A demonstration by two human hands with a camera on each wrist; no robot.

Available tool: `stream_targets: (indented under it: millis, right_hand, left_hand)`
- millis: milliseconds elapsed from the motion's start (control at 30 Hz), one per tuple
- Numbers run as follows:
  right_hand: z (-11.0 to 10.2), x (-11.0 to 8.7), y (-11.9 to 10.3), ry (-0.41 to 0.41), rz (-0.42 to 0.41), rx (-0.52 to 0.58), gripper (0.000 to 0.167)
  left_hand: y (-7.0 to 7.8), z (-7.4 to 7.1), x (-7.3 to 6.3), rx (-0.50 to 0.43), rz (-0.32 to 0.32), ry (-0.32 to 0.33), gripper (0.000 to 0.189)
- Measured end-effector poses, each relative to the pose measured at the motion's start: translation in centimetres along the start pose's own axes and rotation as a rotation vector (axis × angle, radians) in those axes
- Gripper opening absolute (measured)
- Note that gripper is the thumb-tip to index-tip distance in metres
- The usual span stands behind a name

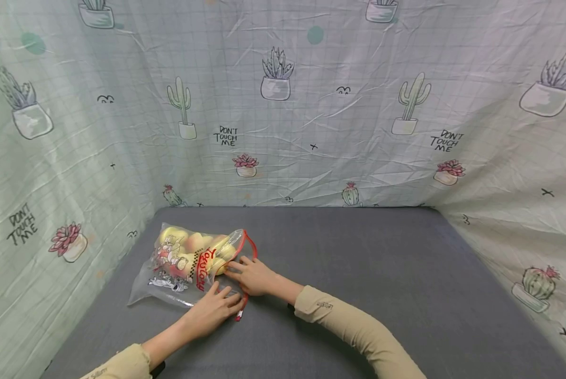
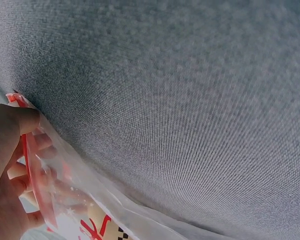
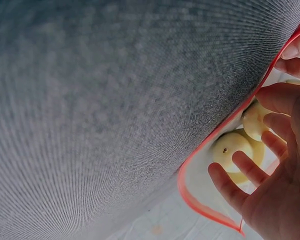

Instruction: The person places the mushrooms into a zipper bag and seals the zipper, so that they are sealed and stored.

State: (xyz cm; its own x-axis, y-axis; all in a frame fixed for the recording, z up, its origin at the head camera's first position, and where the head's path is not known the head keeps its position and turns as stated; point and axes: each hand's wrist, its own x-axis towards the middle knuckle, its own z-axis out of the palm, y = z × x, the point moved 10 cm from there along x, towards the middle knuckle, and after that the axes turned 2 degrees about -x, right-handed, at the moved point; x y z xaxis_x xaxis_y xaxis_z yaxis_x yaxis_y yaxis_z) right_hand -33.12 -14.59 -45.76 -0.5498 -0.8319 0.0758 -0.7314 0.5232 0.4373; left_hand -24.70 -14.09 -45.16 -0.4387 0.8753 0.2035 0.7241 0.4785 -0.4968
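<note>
A clear plastic zip bag with red lettering and a red-edged mouth lies on its side on the grey table. Inside are several yellow, partly reddish apple-like fruits, two of them showing through the open mouth in the right wrist view. My left hand pinches the near part of the mouth's edge, the thumb over the red strip and fingers seen through the plastic. My right hand reaches to the mouth with fingers spread and fairly straight, close before the fruit.
Grey cloth covers the table, stretching right and behind the bag. A pale curtain printed with cactus pots hangs around the back and both sides. The red strip's end sticks out near my left hand.
</note>
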Motion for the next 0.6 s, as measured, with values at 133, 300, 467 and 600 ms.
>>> stream_targets:
  millis: [133, 300, 467, 600]
  right_hand:
    - [0.19, 0.17, -0.06, -0.016, 0.001, 0.000, 0.052]
    - [0.28, 0.33, 0.09, -0.012, 0.003, -0.001, 0.051]
    - [0.22, 0.11, 0.29, -0.002, 0.003, 0.034, 0.051]
    - [0.21, -0.57, 0.43, -0.014, -0.012, 0.086, 0.050]
  left_hand:
    - [-0.02, 0.05, -0.05, -0.003, -0.002, -0.006, 0.038]
    - [-0.21, 0.49, -0.02, -0.028, -0.014, -0.068, 0.040]
    - [-0.51, 0.67, -0.01, -0.075, -0.039, -0.095, 0.042]
    - [-0.39, 0.64, -0.25, -0.077, -0.040, -0.087, 0.044]
